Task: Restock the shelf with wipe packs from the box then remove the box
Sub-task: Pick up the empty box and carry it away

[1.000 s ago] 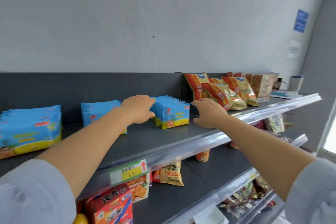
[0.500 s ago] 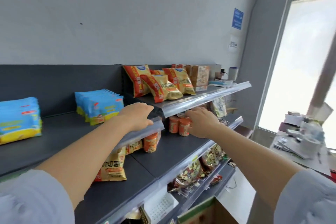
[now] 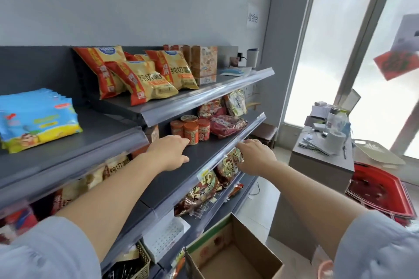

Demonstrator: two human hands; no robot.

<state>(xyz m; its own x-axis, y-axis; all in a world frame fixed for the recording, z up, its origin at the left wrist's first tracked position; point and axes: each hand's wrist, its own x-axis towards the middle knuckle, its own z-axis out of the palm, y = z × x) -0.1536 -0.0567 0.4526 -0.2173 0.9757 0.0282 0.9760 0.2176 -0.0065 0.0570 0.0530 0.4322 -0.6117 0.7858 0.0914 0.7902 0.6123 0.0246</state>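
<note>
A row of blue and yellow wipe packs (image 3: 38, 120) stands on the dark top shelf (image 3: 95, 140) at the far left. The cardboard box (image 3: 233, 253) sits on the floor below the shelves, flaps open, its inside looking empty. My left hand (image 3: 169, 154) hovers over the second shelf (image 3: 181, 174), fingers relaxed, holding nothing. My right hand (image 3: 254, 156) is in front of that shelf's front rail, loosely curled and empty, beside snack bags.
Orange and yellow snack bags (image 3: 140, 75) fill the upper right shelf. Small orange cans (image 3: 192, 130) stand at the back of the second shelf. A counter (image 3: 322, 161) with clutter and red baskets (image 3: 381, 190) stand to the right. A white perforated tray (image 3: 163, 238) sits low.
My view has swung right and down, away from the wipe packs. Both hands have dropped from the top shelf to the second shelf, and the box has come into sight.
</note>
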